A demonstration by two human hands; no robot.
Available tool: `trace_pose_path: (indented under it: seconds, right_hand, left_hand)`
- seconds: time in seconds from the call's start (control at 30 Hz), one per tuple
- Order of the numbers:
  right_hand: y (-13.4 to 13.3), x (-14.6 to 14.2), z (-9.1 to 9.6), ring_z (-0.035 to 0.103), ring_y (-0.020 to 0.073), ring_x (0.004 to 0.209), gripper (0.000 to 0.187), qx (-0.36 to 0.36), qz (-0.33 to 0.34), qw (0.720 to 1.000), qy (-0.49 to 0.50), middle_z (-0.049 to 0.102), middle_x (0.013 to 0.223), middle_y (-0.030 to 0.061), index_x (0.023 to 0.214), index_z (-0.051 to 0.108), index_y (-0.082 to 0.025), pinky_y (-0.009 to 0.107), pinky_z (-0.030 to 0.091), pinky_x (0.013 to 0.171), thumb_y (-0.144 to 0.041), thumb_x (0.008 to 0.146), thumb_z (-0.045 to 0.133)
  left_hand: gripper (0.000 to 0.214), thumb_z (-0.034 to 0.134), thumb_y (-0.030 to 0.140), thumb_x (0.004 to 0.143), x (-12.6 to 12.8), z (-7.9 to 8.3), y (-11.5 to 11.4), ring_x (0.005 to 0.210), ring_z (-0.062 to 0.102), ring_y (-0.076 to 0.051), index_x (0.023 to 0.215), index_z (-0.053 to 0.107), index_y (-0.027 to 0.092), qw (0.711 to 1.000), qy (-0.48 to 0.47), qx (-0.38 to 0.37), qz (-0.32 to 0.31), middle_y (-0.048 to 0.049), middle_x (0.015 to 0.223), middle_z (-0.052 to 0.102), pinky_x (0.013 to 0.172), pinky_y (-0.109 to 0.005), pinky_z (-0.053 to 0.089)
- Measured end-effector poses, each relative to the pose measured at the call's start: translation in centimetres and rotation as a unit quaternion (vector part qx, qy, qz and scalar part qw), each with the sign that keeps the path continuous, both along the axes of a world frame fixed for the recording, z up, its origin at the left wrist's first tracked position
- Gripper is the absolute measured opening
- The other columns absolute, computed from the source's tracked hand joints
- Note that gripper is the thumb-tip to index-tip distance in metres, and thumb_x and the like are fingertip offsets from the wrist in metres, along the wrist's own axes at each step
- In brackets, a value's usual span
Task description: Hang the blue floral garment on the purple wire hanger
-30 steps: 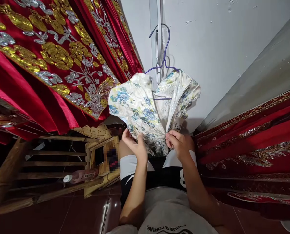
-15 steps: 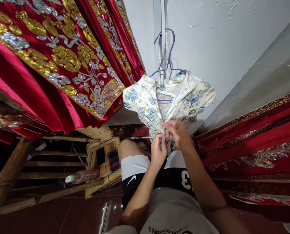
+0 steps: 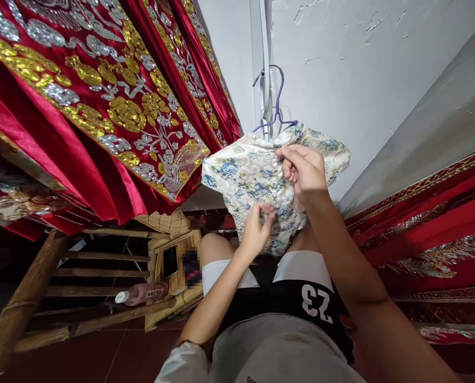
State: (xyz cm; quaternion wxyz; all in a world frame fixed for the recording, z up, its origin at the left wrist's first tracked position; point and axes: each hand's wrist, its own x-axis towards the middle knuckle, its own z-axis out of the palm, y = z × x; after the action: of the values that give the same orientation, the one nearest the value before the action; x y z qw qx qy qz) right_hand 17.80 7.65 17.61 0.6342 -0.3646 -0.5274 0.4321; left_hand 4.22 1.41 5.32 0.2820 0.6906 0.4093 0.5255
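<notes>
A small cream garment with a blue floral print [image 3: 245,175] hangs on a purple wire hanger [image 3: 276,103] against the white wall. My left hand [image 3: 257,229] pinches the front of the garment low down, fingers closed on the cloth. Higher up, my right hand [image 3: 303,170] grips the garment near its collar with the fingers curled shut. The garment's front now looks closed between my two hands.
Red embroidered cloth with gold and silver flowers [image 3: 101,101] hangs at the left, and more red embroidered cloth [image 3: 428,234] lies at the right. A bamboo frame [image 3: 101,276] holds a pink bottle [image 3: 141,293] and a phone [image 3: 170,260]. The floor is dark red tile.
The garment's open front has been drawn together. My right hand rose from the lower hem to the collar; my left hand moved right to the middle of the front.
</notes>
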Motion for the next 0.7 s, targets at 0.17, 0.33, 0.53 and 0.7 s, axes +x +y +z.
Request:
trace_pose_path:
  seconds: [0.17,0.33,0.53,0.7]
  right_hand:
    - [0.1,0.4,-0.1,0.044,0.0074,0.047,0.030,0.039,-0.003,0.998,-0.053,0.044,0.056,-0.0039,0.083,0.065,-0.019,0.020,0.035,0.044,-0.048,0.094,0.062]
    - [0.8,0.4,-0.1,0.040,0.0078,0.049,0.028,0.087,-0.033,0.992,-0.089,0.046,0.059,-0.0032,0.080,0.064,-0.020,0.021,0.032,0.047,-0.045,0.094,0.064]
    - [0.4,0.0,-4.0,0.032,0.0103,0.049,0.026,0.036,-0.060,0.978,-0.196,0.038,0.052,-0.0051,0.065,0.054,-0.022,0.027,0.025,0.051,-0.029,0.088,0.064]
    - [-3.1,0.2,-9.0,0.032,0.0116,0.051,0.026,-0.033,-0.064,0.981,-0.178,0.036,0.051,-0.0052,0.059,0.049,-0.022,0.029,0.024,0.053,-0.029,0.081,0.061]
  left_hand:
    - [0.023,0.063,0.028,0.097,-1.0,11.9,4.4,0.103,0.065,-0.022,0.119,0.061,0.021,0.987,-0.073,0.140,-0.003,-0.0054,0.103,0.065,0.097,-0.039,0.049]
    - [0.008,0.068,0.018,0.093,-1.1,15.0,7.4,0.106,0.062,-0.025,0.087,0.063,0.017,0.993,-0.079,0.078,-0.037,-0.0043,0.086,0.061,0.099,-0.042,0.047]
    - [0.010,0.068,0.014,0.095,-5.4,15.5,7.9,0.108,0.060,-0.019,0.087,0.061,0.014,0.974,-0.160,0.133,0.085,-0.0012,0.091,0.059,0.103,-0.035,0.046]
    - [0.029,0.049,0.015,0.105,-11.3,12.2,9.5,0.077,0.059,-0.009,0.077,0.056,0.016,0.903,-0.367,0.109,0.197,0.0021,0.073,0.056,0.088,-0.024,0.054]
